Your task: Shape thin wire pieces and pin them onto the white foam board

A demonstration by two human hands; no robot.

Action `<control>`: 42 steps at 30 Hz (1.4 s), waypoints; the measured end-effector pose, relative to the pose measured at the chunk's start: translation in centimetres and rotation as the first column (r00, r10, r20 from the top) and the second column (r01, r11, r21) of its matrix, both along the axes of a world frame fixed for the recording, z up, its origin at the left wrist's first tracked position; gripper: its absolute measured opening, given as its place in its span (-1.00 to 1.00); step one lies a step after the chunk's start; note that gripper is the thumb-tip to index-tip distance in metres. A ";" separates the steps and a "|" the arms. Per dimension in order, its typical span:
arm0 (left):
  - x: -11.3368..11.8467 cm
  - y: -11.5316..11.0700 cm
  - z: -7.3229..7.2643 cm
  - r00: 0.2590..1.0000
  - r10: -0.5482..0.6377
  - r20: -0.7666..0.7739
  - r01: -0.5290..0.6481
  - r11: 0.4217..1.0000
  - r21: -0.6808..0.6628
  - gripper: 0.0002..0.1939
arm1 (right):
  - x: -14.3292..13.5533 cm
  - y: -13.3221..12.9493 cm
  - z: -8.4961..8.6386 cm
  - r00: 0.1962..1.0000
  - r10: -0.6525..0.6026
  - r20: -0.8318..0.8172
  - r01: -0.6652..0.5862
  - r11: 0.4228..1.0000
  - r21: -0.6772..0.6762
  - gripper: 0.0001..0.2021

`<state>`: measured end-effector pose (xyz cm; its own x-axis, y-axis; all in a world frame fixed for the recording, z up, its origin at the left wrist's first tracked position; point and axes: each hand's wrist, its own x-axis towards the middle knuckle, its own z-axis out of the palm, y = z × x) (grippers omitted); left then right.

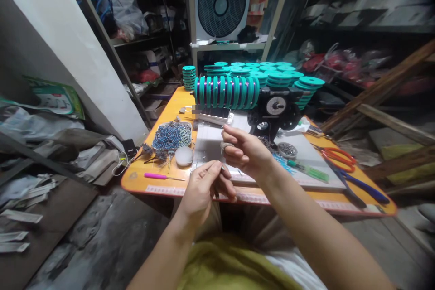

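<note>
My left hand (205, 186) is over the front edge of the white board (207, 145), thumb and forefinger pinched. A tiny pale tip shows at its fingertips, too small to name. Higher and to the right is my right hand (244, 152), its fingers curled in with thumb against forefinger; whatever it may pinch is too fine to see. The two hands are close but apart. Beyond them, a row of teal spools (226, 92) sits sideways on the shaft of a black winding device (273, 108) with a round dial.
Left on the orange table (136, 183) are a tray of small blue pieces (171, 136), a round white lid (184, 156) and a pink-handled pick (155, 176). At right lie orange-handled scissors (340, 156), blue-handled pliers (367, 188) and a dish of metal bits (287, 149). Teal spool stacks (272, 72) stand behind.
</note>
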<state>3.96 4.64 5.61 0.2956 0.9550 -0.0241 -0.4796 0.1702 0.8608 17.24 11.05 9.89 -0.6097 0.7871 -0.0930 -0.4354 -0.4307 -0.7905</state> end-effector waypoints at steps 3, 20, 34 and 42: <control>0.1 -0.5 -0.2 0.999 -0.010 0.039 0.012 0.998 -0.062 -0.71 | 0.0 0.0 0.0 1.000 -0.012 -0.010 0.012 1.000 0.007 -0.59; -0.5 -1.0 -1.2 0.985 0.027 0.173 0.000 0.988 -0.157 -0.72 | 0.9 -0.9 -1.0 0.938 -0.101 0.332 -0.034 0.925 0.379 -0.73; 0.2 -0.9 -1.6 0.987 0.128 0.101 -0.118 0.988 -0.102 -0.68 | 0.1 -3.7 -2.0 0.786 -0.381 0.487 -0.019 0.772 0.635 -0.77; -0.3 -0.9 -1.5 0.997 0.072 0.011 -0.072 0.997 -0.028 -0.68 | 0.3 -3.9 -2.3 0.916 -0.150 0.372 -0.012 0.917 0.399 -0.68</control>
<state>3.63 3.76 4.11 0.2264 0.9729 -0.0478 -0.5020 0.1586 0.8502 17.58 7.12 7.57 -0.5305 0.8476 0.0094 -0.0766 -0.0369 -0.9964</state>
